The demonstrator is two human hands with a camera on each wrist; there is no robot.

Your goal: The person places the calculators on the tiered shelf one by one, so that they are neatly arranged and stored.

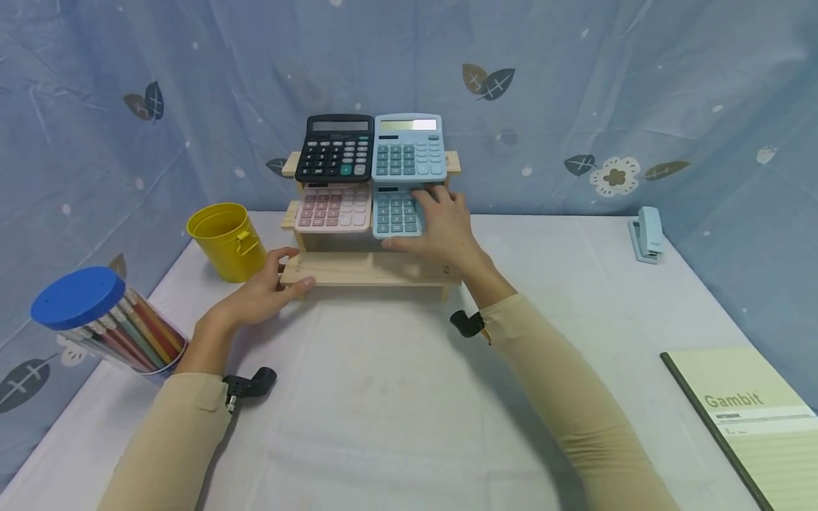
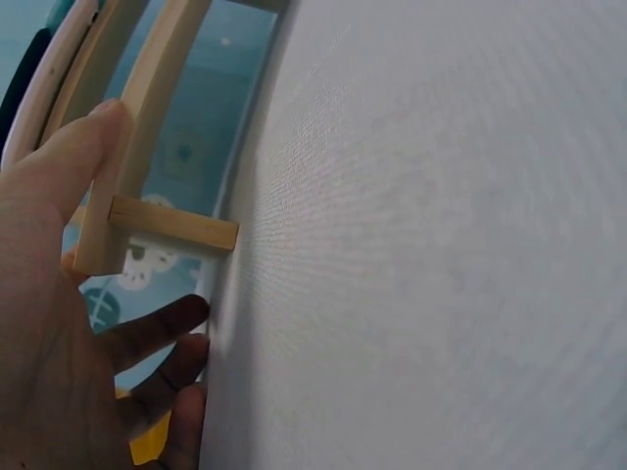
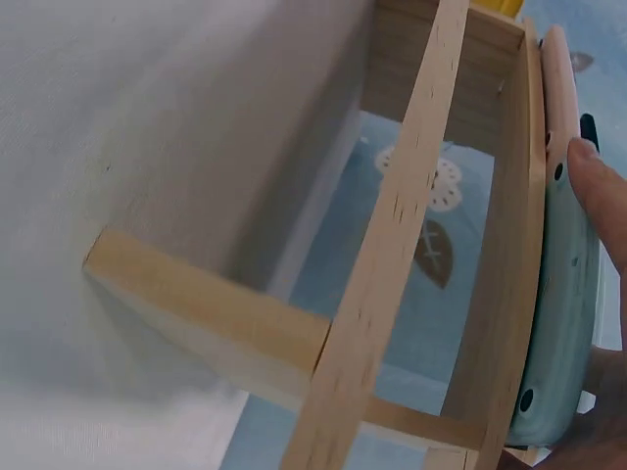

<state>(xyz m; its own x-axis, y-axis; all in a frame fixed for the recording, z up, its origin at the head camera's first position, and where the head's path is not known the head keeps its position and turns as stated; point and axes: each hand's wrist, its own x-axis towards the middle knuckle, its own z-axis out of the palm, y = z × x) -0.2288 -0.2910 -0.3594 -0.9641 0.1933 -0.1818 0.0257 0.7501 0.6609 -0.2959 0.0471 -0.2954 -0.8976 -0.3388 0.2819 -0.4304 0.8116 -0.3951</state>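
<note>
Fingers of left hand (image 1: 258,294) grip wooden stepped rack (image 1: 371,268); right hand (image 1: 441,227) clasps smooth blue calculator (image 1: 396,211).

A yellow cup (image 1: 225,240) stands near the table's (image 1: 396,397) far left edge, and a clear tub of coloured pencils (image 1: 108,323) with a blue lid lies tilted at the left edge, nearer the front. A pale blue stapler (image 1: 647,234) sits by the far right corner, and a green "Gambit" notebook (image 1: 750,419) lies at the front right edge. A blue leaf-print cloth (image 1: 575,92) hangs behind.
</note>
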